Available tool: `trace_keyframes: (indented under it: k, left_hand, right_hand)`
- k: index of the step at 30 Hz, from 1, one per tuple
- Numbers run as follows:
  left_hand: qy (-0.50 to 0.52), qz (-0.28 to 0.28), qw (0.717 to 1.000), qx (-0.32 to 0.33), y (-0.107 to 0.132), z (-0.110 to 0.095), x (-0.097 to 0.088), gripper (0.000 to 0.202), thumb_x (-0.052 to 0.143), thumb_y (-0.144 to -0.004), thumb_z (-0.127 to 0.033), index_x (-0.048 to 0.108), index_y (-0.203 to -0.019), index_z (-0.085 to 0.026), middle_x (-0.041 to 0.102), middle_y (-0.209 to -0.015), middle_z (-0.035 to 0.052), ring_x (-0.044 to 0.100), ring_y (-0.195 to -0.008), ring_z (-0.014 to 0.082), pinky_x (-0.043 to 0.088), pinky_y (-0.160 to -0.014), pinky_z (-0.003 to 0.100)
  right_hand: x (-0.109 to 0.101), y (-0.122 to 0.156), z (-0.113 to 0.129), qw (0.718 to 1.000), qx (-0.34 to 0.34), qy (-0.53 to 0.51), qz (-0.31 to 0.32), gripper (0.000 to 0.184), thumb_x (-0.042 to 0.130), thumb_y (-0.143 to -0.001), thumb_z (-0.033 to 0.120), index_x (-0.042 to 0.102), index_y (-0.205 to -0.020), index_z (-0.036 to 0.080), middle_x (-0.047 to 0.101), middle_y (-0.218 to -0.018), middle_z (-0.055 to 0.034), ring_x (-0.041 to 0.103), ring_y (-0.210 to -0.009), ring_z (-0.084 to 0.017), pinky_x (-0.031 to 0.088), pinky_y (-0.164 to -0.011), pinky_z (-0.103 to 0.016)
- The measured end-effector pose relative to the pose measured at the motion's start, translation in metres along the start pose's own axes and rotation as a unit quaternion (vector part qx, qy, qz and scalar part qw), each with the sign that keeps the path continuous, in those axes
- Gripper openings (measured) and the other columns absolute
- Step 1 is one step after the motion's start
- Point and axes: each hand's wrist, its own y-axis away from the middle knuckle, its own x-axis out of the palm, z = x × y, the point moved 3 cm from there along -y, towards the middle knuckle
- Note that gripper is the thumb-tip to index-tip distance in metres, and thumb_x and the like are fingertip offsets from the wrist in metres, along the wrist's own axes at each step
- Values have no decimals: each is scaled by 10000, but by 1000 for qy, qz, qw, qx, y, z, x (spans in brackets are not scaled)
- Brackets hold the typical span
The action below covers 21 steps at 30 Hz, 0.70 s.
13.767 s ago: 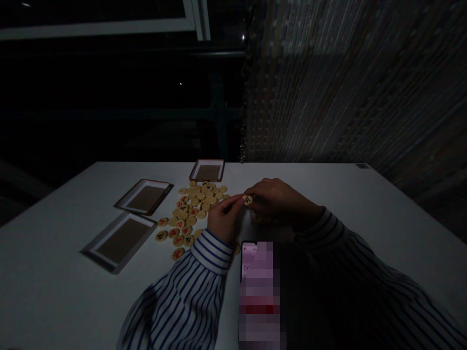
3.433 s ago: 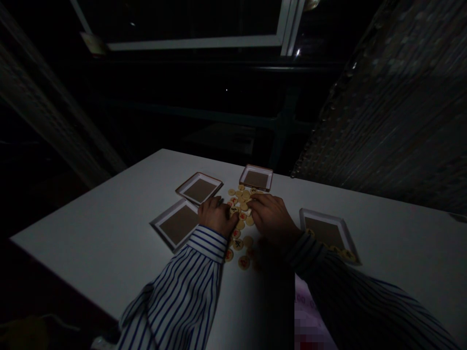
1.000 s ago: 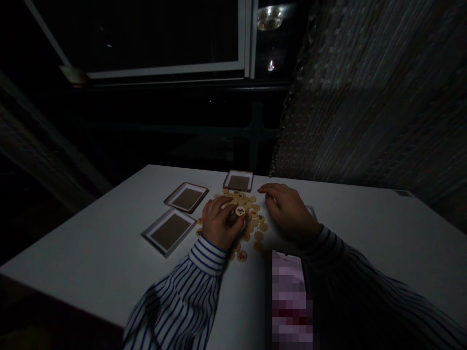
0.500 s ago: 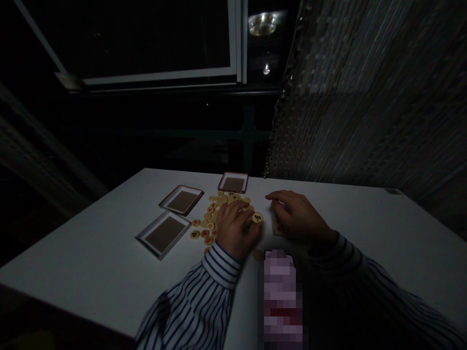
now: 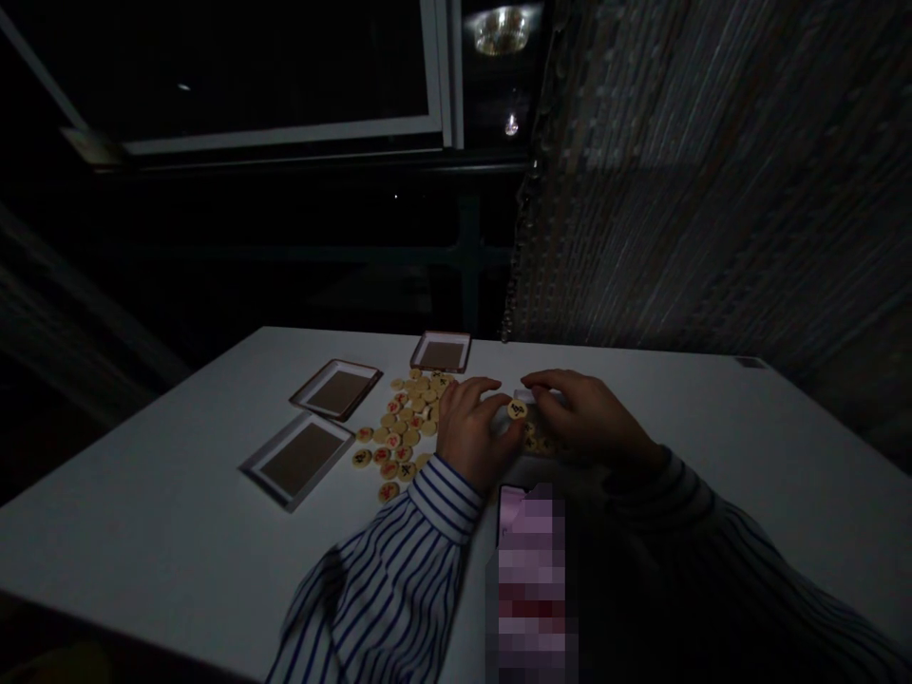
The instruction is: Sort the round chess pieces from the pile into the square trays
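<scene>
We see L hand pinching 1 blk-marked disc nr the tray; R hand half-curled over tray, can't tell if gripping. Loose discs lie L on bench. We'd guess risks: disc slips b/c only edge-held, or R hand bumps tray pcs, crowded + dim.

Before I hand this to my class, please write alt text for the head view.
A person's left hand holds a black-marked xiangqi piece beside the right hand, which partly hides a tray of pieces. On the white table, loose xiangqi pieces and three shallow trays lie to the left, a phone nearer the viewer.
</scene>
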Motion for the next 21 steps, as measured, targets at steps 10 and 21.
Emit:
trace_keyframes:
  k: [10,21]
  left_hand:
    - [12,-3,1000,4,12,1,19,193,660,-691,-291,632,-857,-197,626,-995,57,536,-979,218,360,-932,445]
    - [12,7,1000,21,19,8,28,172,655,-704,-273,625,-860,-208,632,-974,56,551,-959,213,381,-895,430]
  right_hand:
    - [-2,0,-11,999,11,21,33,294,409,-822,242,651,-977,178,681,-971,-40,615,-907,-196,462,-809,-320]
    - [6,-5,-21,993,5,-32,114,249,438,-821,263,660,-916,200,695,-879,-21,632,-807,-169,471,-721,-270]
